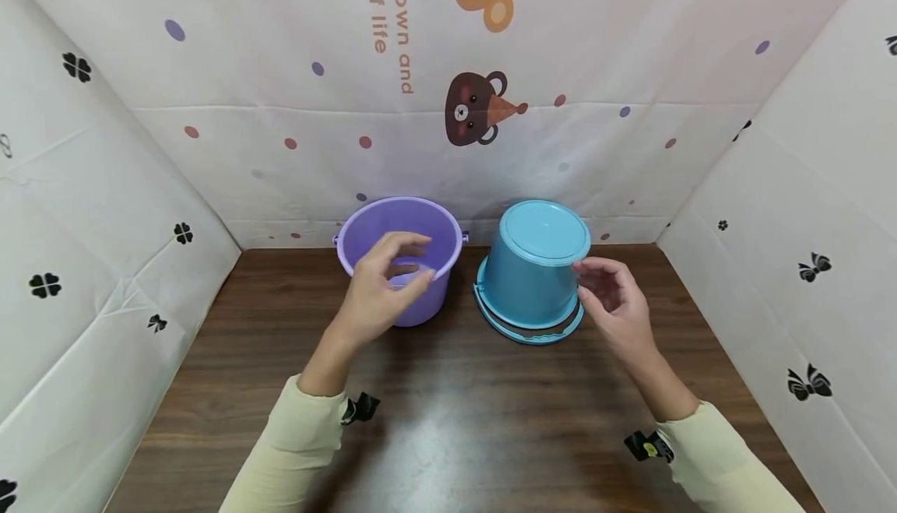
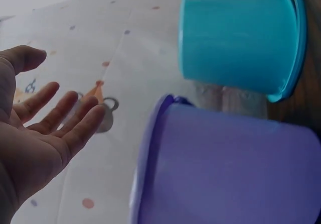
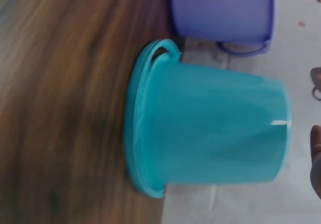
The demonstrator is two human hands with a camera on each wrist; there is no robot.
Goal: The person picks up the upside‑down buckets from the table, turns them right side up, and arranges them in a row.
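A purple bucket (image 1: 427,295) stands upright, its mouth facing up. Over its near rim hovers my left hand (image 1: 378,287), fingers gently bent and thumb apart, holding nothing. In the left wrist view that same hand (image 2: 45,143) is at the left, away from the bucket wall. To the right, a light blue bucket (image 1: 532,287) stands upside down, base on top, its handle (image 1: 539,338) lying round the rim on the table. Beside its upper right side is my right hand (image 1: 617,307), fingers loosely curved with a gap to the thumb and nothing between them.
Both buckets stand on a dark wood table (image 1: 448,435) near its back edge. A pale printed cloth wall (image 1: 266,155) rises directly behind them. More patterned cloth walls (image 1: 105,279) flank the table on the left and right.
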